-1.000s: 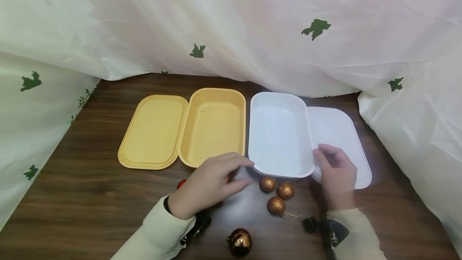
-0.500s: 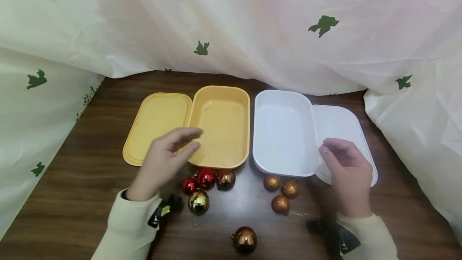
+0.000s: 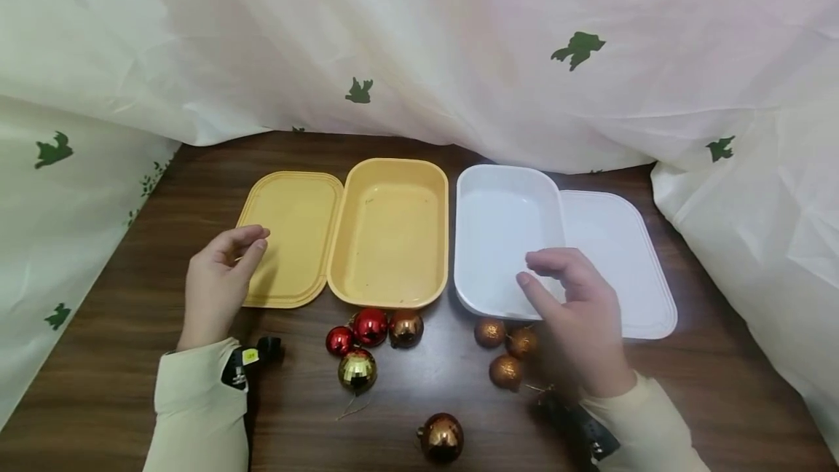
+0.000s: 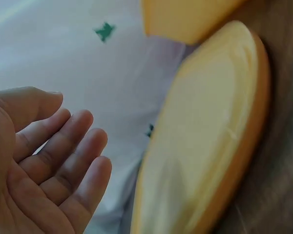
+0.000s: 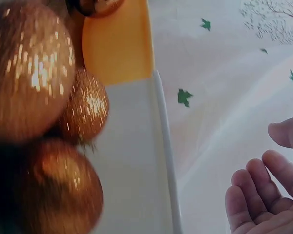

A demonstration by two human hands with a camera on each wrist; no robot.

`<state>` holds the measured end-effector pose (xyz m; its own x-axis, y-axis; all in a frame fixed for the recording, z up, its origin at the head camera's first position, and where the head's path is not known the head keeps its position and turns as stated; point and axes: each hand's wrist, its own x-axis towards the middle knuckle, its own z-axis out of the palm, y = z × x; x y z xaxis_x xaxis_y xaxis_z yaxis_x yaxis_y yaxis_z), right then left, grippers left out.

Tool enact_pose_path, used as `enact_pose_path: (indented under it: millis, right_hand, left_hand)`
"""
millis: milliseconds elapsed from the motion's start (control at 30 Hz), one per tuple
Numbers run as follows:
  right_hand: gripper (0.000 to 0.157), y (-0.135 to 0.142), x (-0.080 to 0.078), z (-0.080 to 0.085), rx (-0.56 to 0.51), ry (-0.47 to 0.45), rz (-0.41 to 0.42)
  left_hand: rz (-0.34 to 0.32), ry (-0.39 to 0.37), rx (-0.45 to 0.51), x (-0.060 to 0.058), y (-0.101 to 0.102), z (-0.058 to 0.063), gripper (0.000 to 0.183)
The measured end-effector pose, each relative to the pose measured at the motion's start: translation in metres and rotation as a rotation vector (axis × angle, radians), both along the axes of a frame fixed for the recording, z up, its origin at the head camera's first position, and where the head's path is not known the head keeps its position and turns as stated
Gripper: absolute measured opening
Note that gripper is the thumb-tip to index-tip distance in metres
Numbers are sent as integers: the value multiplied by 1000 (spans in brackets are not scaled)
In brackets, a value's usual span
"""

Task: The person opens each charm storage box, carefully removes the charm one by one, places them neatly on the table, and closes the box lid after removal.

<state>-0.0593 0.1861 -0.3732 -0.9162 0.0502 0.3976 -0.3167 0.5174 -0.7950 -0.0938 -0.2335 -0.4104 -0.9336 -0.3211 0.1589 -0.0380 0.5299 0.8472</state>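
Note:
My left hand (image 3: 213,286) hovers over the left edge of the yellow lid (image 3: 295,231). In the left wrist view its fingers (image 4: 80,161) bend slightly, with nothing between them and the thumb. My right hand (image 3: 586,315) hangs over the right side of the white box (image 3: 505,224), holding nothing, its thumb and fingers apart. Just left of that hand, three glittery orange baubles (image 3: 505,371) lie in front of the white box. Before the yellow box (image 3: 393,231) sit two red baubles (image 3: 371,326), a copper bauble (image 3: 406,328) and a gold mirrored bauble (image 3: 357,370).
A shiny brown bauble (image 3: 441,438) lies alone near the front of the dark wooden table (image 3: 131,355). To the right of the white box is a white lid (image 3: 609,268), partly behind my right hand. White cloth (image 3: 426,42) with green birds surrounds the back and sides.
My left hand has moved left, from the white box's near corner across the yellow box to the yellow lid. My right hand has shifted left from the white lid over the white box.

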Motion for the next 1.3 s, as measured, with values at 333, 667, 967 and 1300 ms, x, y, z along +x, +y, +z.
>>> enact_pose_path:
  millis: [333, 667, 967, 1300]
  right_hand:
    - [23, -27, 0, 4, 105, 3, 123]
    - [25, -46, 1, 0, 24, 75, 274]
    - [26, -67, 4, -7, 2, 140, 398]
    - [18, -100, 2, 0, 57, 26, 496]
  left_hand:
    - [205, -146, -117, 3, -29, -8, 32]
    - [189, -423, -201, 10, -55, -19, 44]
    - [166, -465, -247, 11, -62, -21, 40]
    - [214, -486, -219, 8, -57, -20, 34]
